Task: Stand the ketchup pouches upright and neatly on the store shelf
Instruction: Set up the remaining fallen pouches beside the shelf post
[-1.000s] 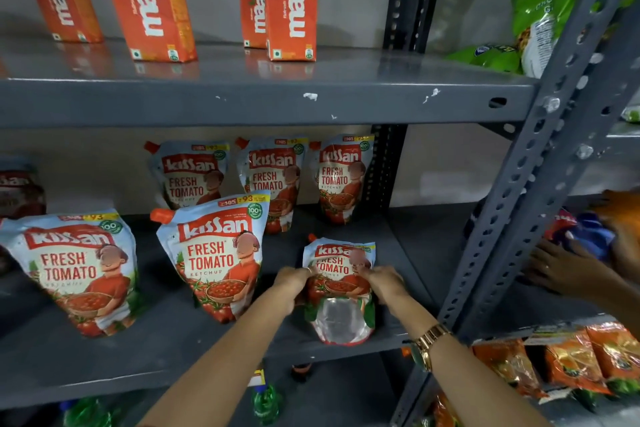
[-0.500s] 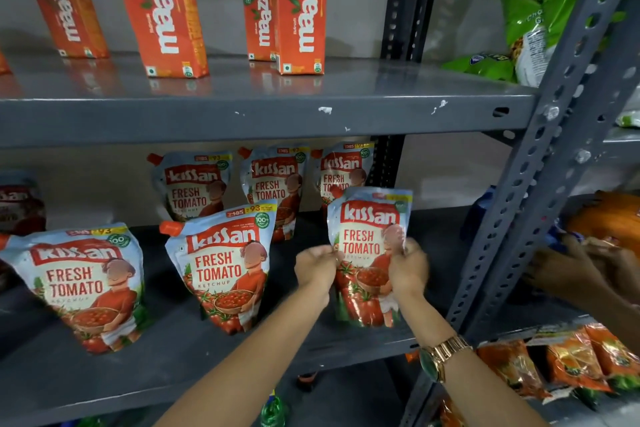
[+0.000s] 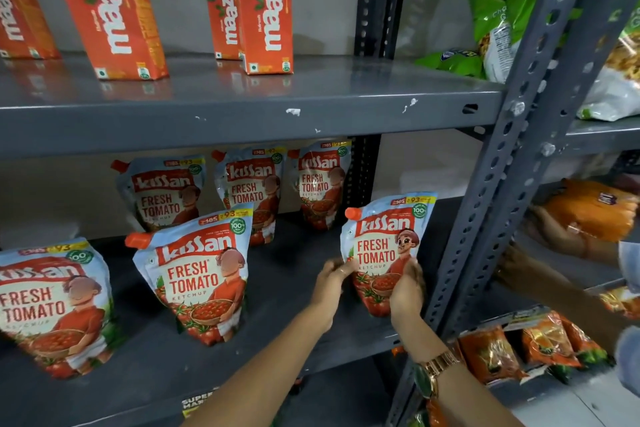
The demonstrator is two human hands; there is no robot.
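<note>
a grey metal shelf (image 3: 298, 291) with perforated uprights fills most of the view, and the ketchup pouches are stood on its middle level. on the level above, orange maaza juice cartons (image 3: 265, 7) are lined up, with green snack bags (image 3: 498, 10) off to the right.

six kissan fresh tomato ketchup pouches can be seen. three are propped in a back row (image 3: 249, 191) against the wall, all upright. in front, a big one is cut off at the left edge (image 3: 52, 302), leaning a bit, and a second front pouch (image 3: 199, 274) is stood next to it, tilted slightly, orange spout at top left.

the held pouch (image 3: 384, 253) is at the right end of the front row, just beside the upright post, label facing out, standing close to vertical with its base on the shelf. it's gripped on both lower sides: the left hand (image 3: 330, 282) is pinched on its left edge, and the right hand (image 3: 407, 291) is wrapped round its lower right corner, fingers closed on the pack. a gold wristwatch (image 3: 434, 373) is worn on the right wrist.

past the post, another person's hands (image 3: 554, 236) are seen on an orange packet (image 3: 592, 208), somewhat blurred.
</note>
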